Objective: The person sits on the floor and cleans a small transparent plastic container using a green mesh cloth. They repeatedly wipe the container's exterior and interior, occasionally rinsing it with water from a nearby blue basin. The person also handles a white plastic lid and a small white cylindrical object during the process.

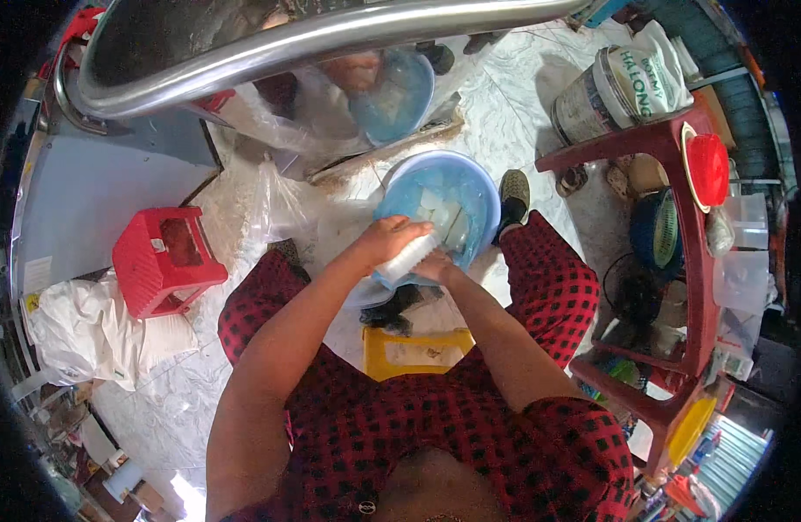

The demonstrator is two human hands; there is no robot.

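Both hands are over the near rim of a blue plastic basin [488, 186] on the floor. My left hand [395, 236] grips a white ridged block [408, 258] from above; its exact kind is unclear. Against the block's lower right side is my right hand [434, 266], its fingers partly hidden beneath. Several pale, translucent pieces [443, 212] lie together in the basin, which seems to hold water or a clear plastic lining.
A yellow plastic stool [374, 352] is below me. A red stool [146, 267] stands left, beside white sacks [90, 326]. A clear plastic bag [276, 202] lies near the basin. A steel rail [322, 42] crosses ahead; a maroon chair [684, 261] and bucket [586, 98] are right.
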